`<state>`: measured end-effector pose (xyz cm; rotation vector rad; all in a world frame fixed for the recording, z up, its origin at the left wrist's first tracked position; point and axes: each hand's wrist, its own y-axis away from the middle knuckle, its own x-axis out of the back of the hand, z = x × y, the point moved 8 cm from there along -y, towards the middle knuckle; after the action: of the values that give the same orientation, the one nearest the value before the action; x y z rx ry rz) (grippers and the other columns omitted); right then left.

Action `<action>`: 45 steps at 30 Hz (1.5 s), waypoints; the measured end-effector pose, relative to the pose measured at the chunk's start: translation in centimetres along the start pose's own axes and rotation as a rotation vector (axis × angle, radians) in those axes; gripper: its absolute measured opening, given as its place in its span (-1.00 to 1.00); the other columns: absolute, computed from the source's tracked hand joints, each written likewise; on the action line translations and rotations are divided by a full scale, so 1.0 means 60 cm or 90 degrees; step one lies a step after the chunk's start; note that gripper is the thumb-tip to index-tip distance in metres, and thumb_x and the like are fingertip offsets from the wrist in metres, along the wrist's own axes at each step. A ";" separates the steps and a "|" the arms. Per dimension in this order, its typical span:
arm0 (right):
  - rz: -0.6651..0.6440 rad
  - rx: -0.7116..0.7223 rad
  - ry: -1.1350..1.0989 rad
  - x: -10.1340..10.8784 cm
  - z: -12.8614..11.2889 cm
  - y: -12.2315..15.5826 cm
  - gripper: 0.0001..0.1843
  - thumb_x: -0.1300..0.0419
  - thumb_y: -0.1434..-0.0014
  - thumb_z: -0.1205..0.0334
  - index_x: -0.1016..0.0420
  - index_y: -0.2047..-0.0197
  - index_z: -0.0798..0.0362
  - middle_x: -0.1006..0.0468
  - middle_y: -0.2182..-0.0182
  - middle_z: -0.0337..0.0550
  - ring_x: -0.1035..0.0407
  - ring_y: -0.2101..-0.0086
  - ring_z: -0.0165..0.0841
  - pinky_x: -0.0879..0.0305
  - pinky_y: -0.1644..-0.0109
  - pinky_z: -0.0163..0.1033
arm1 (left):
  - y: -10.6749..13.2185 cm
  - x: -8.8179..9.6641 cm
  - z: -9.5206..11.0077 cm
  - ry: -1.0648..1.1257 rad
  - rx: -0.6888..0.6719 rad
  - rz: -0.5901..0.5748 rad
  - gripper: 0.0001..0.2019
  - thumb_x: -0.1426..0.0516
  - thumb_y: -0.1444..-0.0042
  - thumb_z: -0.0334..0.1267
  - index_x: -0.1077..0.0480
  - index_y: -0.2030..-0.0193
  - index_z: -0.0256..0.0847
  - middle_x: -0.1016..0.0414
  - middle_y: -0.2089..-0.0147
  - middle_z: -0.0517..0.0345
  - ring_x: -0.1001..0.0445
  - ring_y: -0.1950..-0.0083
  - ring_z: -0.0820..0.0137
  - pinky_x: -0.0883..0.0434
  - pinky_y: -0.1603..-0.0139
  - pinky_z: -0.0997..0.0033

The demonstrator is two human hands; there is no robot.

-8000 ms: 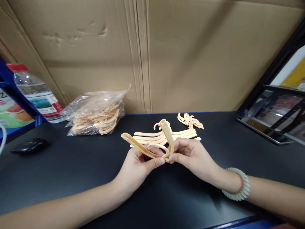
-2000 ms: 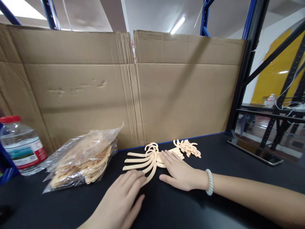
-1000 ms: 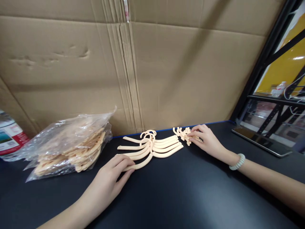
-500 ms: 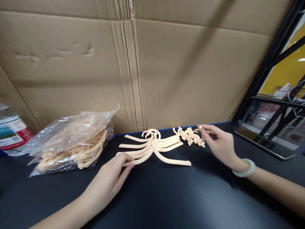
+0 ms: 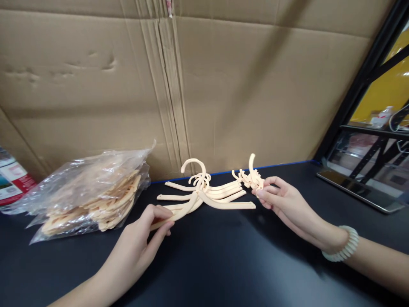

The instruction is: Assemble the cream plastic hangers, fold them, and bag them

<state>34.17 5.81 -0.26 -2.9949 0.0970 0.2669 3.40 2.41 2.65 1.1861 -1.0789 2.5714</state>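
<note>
Left hand pinches 1 hanger, right hand 1 curved piece — more hangers lie near the surface's far edge.

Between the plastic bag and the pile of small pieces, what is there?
In the head view, overlapping hangers are between the plastic bag and the pile of small pieces; the left hand holds the front one.
</note>
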 end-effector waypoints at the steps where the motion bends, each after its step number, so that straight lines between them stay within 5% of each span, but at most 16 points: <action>1: -0.012 -0.014 -0.021 -0.003 0.004 0.000 -0.62 -0.49 0.13 0.19 -0.45 0.28 0.04 -0.46 0.48 -0.29 -0.28 0.48 -0.48 -0.24 0.45 -0.34 | 0.000 0.002 -0.002 -0.004 0.001 0.010 -0.97 -0.02 -0.29 -0.26 -0.23 0.15 -0.11 -0.45 0.34 0.24 -0.54 0.41 0.44 -0.51 0.36 0.50; 7: -0.081 -0.074 -0.034 -0.018 0.022 0.002 -0.68 -0.48 0.10 0.18 -0.47 0.32 0.09 -0.47 0.42 -0.24 -0.37 0.42 -0.45 -0.38 0.28 -0.27 | -0.004 0.000 -0.001 -0.035 -0.031 -0.011 -0.77 0.01 -0.33 -0.23 -0.24 -0.10 -0.07 -0.50 0.32 0.25 -0.55 0.37 0.46 -0.49 0.28 0.56; 12: -0.139 -0.074 -0.057 -0.029 0.023 0.006 -0.77 -0.41 -0.04 0.16 -0.46 0.38 0.07 -0.45 0.39 -0.26 -0.38 0.34 -0.46 -0.40 0.17 -0.27 | -0.008 -0.001 0.001 -0.045 -0.045 -0.031 -0.81 0.00 -0.33 -0.25 -0.35 -0.01 -0.05 -0.45 0.33 0.25 -0.49 0.35 0.45 -0.43 0.32 0.57; 17: -0.250 -0.149 -0.116 -0.051 0.031 0.019 -0.80 -0.28 -0.20 0.10 -0.51 0.22 0.06 -0.50 0.08 -0.09 -0.43 0.05 -0.27 -0.38 -0.07 -0.08 | -0.010 0.001 0.006 -0.024 -0.046 -0.026 -0.84 0.00 -0.32 -0.27 -0.36 0.04 -0.06 -0.45 0.35 0.26 -0.48 0.38 0.46 -0.42 0.35 0.58; 32: -0.280 -0.174 -0.100 -0.055 0.037 0.021 -0.74 -0.36 -0.12 0.18 -0.37 0.38 0.11 -0.50 0.42 -0.24 -0.48 0.39 -0.46 -0.42 0.27 -0.36 | -0.009 -0.004 0.005 -0.039 -0.037 -0.036 -0.82 -0.01 -0.30 -0.25 -0.38 0.03 -0.12 -0.49 0.32 0.21 -0.50 0.37 0.42 -0.45 0.33 0.53; 38: -0.268 -0.161 -0.090 -0.051 0.039 0.019 -0.73 -0.36 -0.12 0.16 -0.35 0.39 0.09 -0.45 0.47 -0.28 -0.45 0.42 -0.46 -0.40 0.27 -0.32 | -0.011 -0.004 0.003 -0.034 -0.029 -0.023 -0.81 -0.03 -0.28 -0.22 -0.42 0.07 -0.14 -0.49 0.39 0.19 -0.50 0.43 0.39 -0.45 0.40 0.50; 45: -0.276 -0.163 -0.092 -0.052 0.034 0.021 -0.73 -0.36 -0.09 0.20 -0.36 0.47 0.09 -0.46 0.45 -0.24 -0.39 0.41 -0.45 -0.32 0.29 -0.32 | -0.004 -0.010 0.001 -0.012 -0.039 -0.051 -0.82 -0.05 -0.28 -0.23 -0.42 0.06 -0.12 -0.57 0.21 0.12 -0.55 0.34 0.38 -0.50 0.33 0.50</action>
<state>30.64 5.04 -1.87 -3.1233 -0.6377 0.4721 3.96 2.67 2.41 1.2148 -1.0838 2.4540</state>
